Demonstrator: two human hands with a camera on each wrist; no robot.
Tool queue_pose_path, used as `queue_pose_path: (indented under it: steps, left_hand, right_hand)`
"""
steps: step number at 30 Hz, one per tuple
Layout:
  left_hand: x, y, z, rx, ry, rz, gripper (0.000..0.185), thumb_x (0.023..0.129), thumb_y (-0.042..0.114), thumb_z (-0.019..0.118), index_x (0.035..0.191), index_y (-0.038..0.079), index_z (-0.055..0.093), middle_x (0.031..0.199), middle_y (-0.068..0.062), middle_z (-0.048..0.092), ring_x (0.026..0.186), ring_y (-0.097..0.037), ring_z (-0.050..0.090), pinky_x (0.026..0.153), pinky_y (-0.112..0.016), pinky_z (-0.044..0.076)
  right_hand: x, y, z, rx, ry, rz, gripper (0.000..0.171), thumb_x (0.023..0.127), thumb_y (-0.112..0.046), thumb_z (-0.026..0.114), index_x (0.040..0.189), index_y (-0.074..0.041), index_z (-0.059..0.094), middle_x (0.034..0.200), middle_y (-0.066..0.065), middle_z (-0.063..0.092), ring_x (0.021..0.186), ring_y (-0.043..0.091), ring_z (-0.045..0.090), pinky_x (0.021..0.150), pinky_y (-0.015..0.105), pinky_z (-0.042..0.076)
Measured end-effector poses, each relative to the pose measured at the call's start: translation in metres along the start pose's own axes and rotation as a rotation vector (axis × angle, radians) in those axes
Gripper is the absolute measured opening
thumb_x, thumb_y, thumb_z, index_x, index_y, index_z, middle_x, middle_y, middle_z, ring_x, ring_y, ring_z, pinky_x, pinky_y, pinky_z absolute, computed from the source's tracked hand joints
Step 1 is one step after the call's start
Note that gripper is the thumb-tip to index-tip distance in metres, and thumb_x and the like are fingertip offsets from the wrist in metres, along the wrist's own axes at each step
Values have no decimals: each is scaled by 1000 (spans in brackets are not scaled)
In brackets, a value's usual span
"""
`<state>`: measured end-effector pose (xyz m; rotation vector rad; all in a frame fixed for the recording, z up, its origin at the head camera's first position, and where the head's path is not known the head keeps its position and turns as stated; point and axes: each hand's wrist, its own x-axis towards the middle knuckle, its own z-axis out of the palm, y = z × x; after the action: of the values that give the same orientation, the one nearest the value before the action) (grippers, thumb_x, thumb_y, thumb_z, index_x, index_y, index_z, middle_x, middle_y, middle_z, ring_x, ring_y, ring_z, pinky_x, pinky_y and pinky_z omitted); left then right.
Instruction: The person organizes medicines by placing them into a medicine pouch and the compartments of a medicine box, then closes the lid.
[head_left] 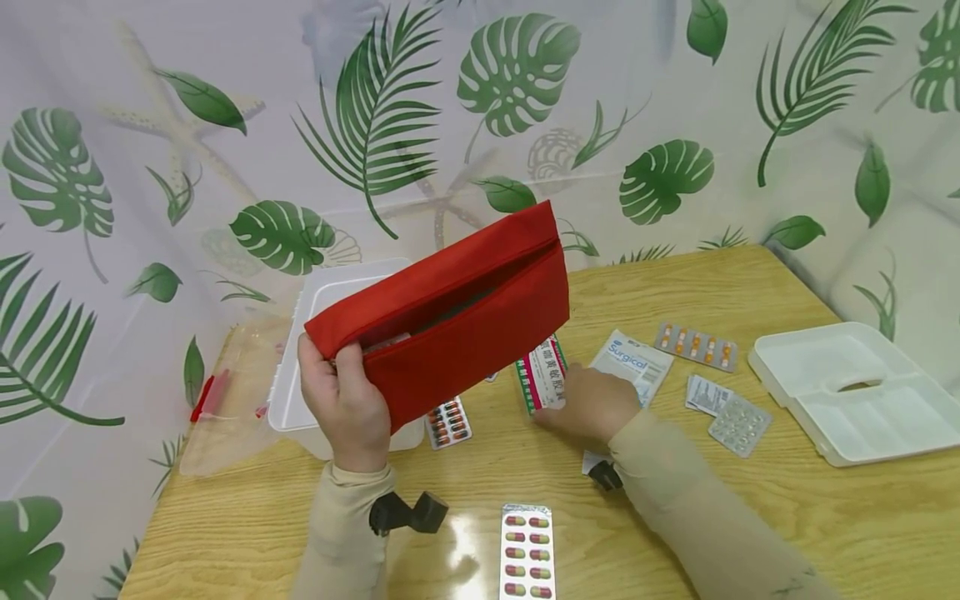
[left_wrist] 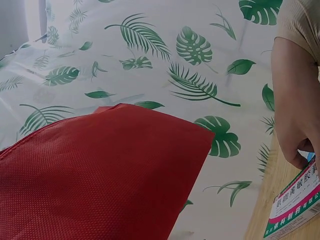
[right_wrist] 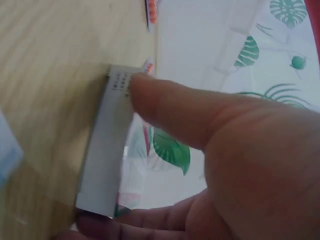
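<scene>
Our left hand (head_left: 348, 408) pinches the lower corner of the red pouch (head_left: 450, 312), lifting it tilted with its mouth gaping above the white tub (head_left: 288, 408). Just below the pouch, our right hand (head_left: 592, 404) grips the medicine box (head_left: 542, 375) on the wooden table (head_left: 750, 517).

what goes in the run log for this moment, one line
left hand: holds red pouch open, lifted | right hand: grips medicine box on table | white bin behind pouch
</scene>
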<state>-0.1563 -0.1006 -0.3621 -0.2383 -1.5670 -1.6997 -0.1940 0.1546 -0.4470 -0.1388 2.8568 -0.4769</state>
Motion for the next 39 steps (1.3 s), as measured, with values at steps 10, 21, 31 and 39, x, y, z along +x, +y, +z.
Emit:
queue_pose_path:
  steps: [10, 21, 31, 39]
  left_hand:
    - [1, -3, 1, 27, -4, -17, 27, 93, 8, 40, 114, -5, 49, 110, -10, 63, 97, -28, 59, 80, -39, 49]
    - [-1, -5, -1, 37, -2, -9, 26, 93, 7, 40, 113, -7, 48, 109, -10, 63, 96, -27, 59, 80, -38, 48]
    - [-1, -2, 0, 29, -29, -9, 24, 92, 6, 39, 110, -7, 48, 106, -11, 64, 93, -28, 59, 77, -38, 49]
    - [-3, -2, 3, 27, -85, -19, 23, 93, 7, 40, 110, -5, 50, 103, -10, 65, 87, -29, 63, 74, -37, 52]
  right_hand:
    - [2, 0, 3, -3, 42, 21, 75, 75, -67, 66, 100, 3, 55, 71, 6, 53, 56, 21, 52, 45, 33, 40]
    - [5, 9, -11, 83, -31, -7, 53, 78, -54, 71, 87, -5, 55, 72, 6, 55, 60, 19, 49, 51, 32, 40]
    - [-9, 42, -67, 331, 162, -66, 46, 102, -30, 39, 127, 9, 44, 90, 17, 61, 71, 23, 59, 59, 36, 46]
    - [-27, 48, -100, 751, 485, -85, 45, 104, -33, 36, 131, 2, 38, 117, 21, 54, 84, 23, 62, 72, 21, 54]
